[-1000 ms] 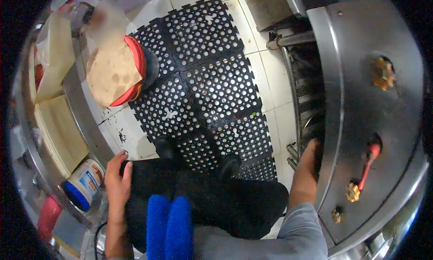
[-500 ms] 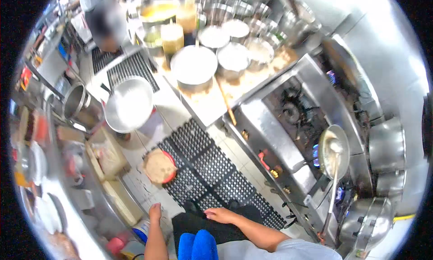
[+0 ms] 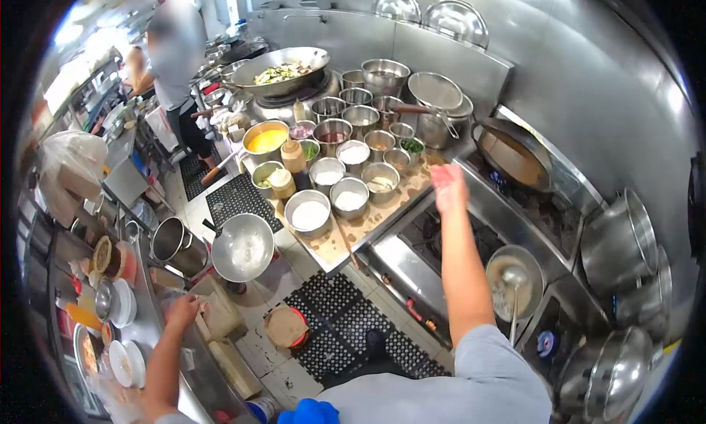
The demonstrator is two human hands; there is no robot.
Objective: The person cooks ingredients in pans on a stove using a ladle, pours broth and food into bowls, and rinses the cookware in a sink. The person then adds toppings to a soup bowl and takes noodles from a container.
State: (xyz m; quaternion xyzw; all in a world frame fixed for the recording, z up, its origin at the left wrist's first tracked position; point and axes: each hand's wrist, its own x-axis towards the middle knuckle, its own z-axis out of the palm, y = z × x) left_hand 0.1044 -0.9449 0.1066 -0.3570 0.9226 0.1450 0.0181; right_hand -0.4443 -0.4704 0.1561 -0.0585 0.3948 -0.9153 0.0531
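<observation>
My right hand (image 3: 449, 189) is stretched forward over the stove (image 3: 397, 258), beside the corner of the counter that bears the steel pots. Its fingers are extended and nothing shows in it. A pot of chopped greens (image 3: 412, 146) stands just left of it. My left hand (image 3: 183, 311) is low on the left, between the left counter (image 3: 193, 358) and a cream-coloured bin (image 3: 220, 315). Its fingers are too small and blurred to read. A large pan with a ladle (image 3: 514, 280) sits on the stove right of my right forearm.
A steel bowl (image 3: 243, 247) and a deep pot (image 3: 179, 246) stand beyond my left hand. A cardboard-topped red bucket (image 3: 286, 327) is on the floor by the black mat (image 3: 342, 314). Another person (image 3: 173, 63) stands at the far left. A dark wok (image 3: 515, 153) is at the back right.
The view has lifted from the floor to the counter and stove. My right hand has moved from near my lap to out over the stove; my left hand has moved left and forward.
</observation>
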